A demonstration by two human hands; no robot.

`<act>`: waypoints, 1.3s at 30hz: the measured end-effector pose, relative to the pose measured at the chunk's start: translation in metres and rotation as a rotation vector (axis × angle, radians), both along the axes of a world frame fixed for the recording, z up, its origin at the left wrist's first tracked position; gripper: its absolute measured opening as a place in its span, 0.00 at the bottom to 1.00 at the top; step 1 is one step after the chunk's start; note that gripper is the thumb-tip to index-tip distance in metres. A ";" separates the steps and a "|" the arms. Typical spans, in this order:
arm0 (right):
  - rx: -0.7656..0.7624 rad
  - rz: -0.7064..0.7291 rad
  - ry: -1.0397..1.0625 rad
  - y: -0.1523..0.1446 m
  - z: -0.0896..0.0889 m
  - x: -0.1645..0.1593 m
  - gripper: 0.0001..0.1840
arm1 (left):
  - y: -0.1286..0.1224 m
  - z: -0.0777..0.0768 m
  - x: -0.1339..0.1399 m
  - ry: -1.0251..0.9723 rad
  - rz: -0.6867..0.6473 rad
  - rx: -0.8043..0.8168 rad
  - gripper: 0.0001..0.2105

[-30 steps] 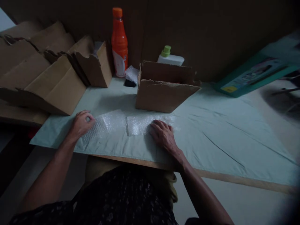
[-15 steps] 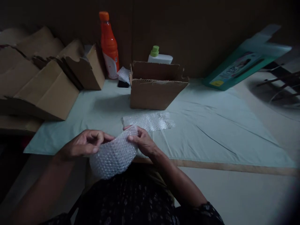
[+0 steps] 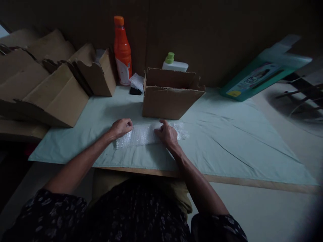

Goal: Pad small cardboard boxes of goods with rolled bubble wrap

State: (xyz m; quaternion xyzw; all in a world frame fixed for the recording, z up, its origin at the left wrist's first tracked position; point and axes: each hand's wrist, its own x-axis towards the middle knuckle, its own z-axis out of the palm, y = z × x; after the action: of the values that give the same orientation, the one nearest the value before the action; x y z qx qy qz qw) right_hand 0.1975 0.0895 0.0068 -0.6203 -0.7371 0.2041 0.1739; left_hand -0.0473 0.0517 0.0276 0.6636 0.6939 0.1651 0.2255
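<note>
A strip of bubble wrap (image 3: 142,136) lies flat on the pale green cloth, just in front of an open cardboard box (image 3: 163,104). At its left end my left hand (image 3: 121,128) is closed, the fingers pinching the wrap's far edge. My right hand (image 3: 168,135) presses on the strip further right, thumb and forefinger closed on its edge. Part of the strip sticks out past my right hand; it looks like a second piece underneath, though the overlap is hard to make out.
Several cardboard boxes (image 3: 58,97) crowd the left side. Along the back stand an orange bottle (image 3: 122,55), a green-capped white bottle (image 3: 176,66) and a folded piece of bubble wrap (image 3: 136,81) on a small black object (image 3: 135,91). A large green container (image 3: 259,75) stands at the right.
Both hands have moved forward from over the table's front edge, carrying the bubble wrap. The piece that was bent between them is now laid flat over the strip on the cloth.
</note>
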 end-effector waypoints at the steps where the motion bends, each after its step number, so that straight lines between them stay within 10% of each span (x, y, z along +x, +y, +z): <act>1: 0.023 0.010 -0.045 -0.001 -0.001 0.000 0.28 | 0.001 -0.004 0.000 0.034 0.003 -0.002 0.05; 10: 0.220 -0.107 -0.169 0.010 -0.008 0.077 0.30 | 0.005 -0.010 0.010 0.211 -0.078 0.042 0.21; 17: 0.130 -0.090 -0.185 0.020 -0.020 0.089 0.34 | 0.014 -0.015 0.032 0.199 -0.131 -0.021 0.05; 25: 0.278 0.170 0.001 0.018 -0.006 0.054 0.27 | -0.060 0.003 0.028 0.021 -0.083 -0.174 0.07; 30: 0.300 0.345 -0.006 0.018 0.017 0.023 0.34 | -0.112 0.000 0.026 -0.463 0.134 -0.256 0.36; 35: 0.316 0.631 -0.047 -0.045 0.033 0.045 0.37 | -0.135 -0.004 0.033 -0.642 0.208 -0.314 0.42; 39: 0.331 0.918 -0.064 -0.123 0.013 0.062 0.39 | -0.139 -0.002 0.038 -0.797 0.239 -0.399 0.44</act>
State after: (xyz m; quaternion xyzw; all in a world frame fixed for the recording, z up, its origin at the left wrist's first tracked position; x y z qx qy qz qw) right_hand 0.2591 -0.0338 0.0200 -0.2013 -0.9620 0.1207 0.1393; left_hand -0.0092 -0.0872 0.0253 0.4074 0.6427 0.2955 0.5775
